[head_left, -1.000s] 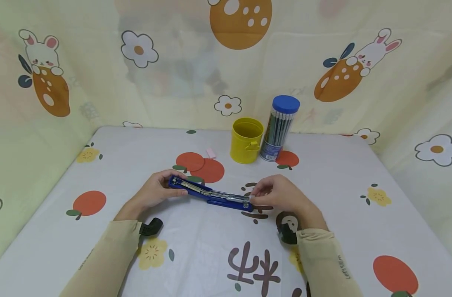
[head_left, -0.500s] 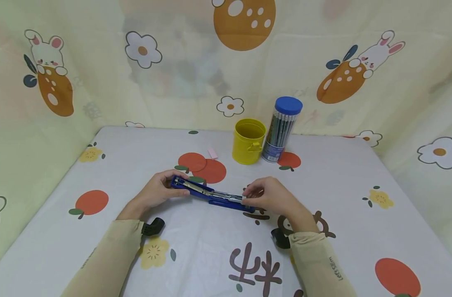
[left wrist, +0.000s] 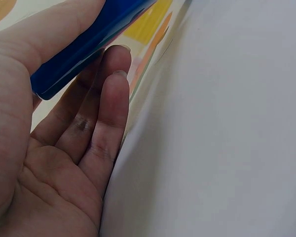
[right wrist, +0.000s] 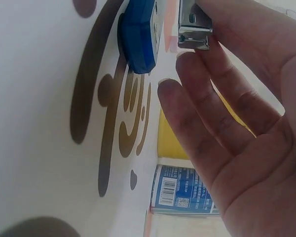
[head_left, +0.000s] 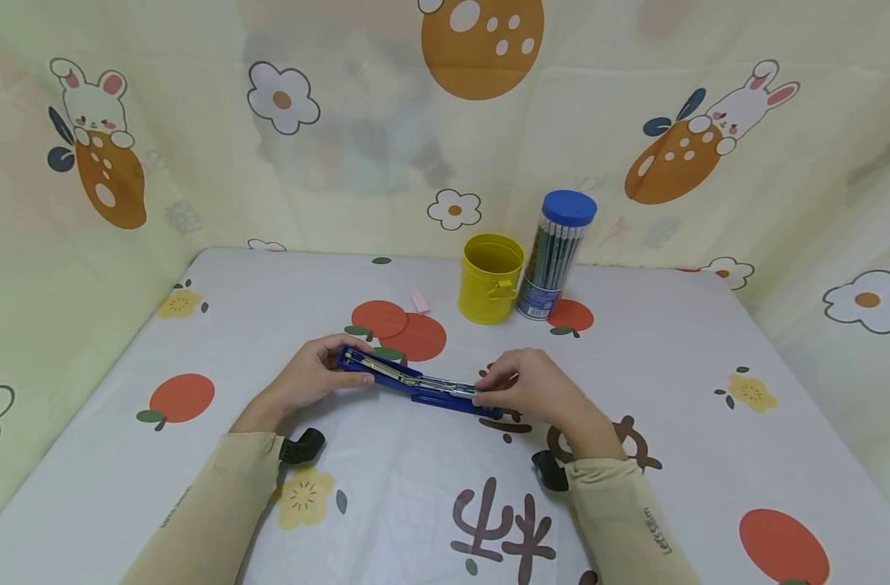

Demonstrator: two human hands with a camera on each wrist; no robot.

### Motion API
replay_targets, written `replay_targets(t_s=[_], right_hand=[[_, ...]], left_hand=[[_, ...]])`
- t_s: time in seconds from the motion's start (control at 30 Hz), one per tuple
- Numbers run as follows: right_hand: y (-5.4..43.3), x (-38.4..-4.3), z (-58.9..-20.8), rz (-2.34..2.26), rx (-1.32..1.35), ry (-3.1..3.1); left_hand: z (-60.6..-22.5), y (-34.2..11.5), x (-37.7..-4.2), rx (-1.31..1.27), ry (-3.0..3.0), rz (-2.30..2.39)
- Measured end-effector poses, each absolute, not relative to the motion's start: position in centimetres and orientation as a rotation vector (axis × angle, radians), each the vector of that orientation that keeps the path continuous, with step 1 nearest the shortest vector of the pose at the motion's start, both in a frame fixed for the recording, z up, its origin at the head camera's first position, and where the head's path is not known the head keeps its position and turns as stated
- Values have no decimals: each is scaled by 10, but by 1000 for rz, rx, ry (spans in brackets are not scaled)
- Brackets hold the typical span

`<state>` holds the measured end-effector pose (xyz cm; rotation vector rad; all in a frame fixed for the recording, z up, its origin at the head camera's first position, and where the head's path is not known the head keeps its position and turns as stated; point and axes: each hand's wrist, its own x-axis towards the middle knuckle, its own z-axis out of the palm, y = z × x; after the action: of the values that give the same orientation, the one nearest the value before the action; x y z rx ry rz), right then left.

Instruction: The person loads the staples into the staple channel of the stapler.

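Between the two grips, the stapler (head_left: 452,403) looks glossy blue plastic, its rail (right wrist: 193,29) shiny metal. Beneath them spreads a smooth, faintly shiny tablecloth (head_left: 393,504).

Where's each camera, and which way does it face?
Head: head-worn, facing forward and down at the opened long blue stapler; left hand, right hand, beige sleeves show.
Left wrist: worn there, facing the stapler's end; left hand shows.
Right wrist: worn there, facing a silver metal part; right hand shows.
Head and right wrist share the yellow round bucket.
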<state>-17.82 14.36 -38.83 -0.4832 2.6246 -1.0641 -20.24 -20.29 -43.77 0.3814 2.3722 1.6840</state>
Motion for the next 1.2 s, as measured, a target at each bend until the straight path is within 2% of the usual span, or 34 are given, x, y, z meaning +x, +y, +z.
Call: replay_targets(t_s=[0.6, 0.9, 1.2], right_hand=[[149, -179, -391, -1024, -583, 2629], [156, -182, -396, -1124, -471, 2545], [161, -184, -398, -1237, -496, 2462]], left_hand=[[-438, -201, -204, 382, 2390, 1660], [-437, -203, -202, 385, 2374, 1684], [-434, -206, -202, 368, 2366, 1713]])
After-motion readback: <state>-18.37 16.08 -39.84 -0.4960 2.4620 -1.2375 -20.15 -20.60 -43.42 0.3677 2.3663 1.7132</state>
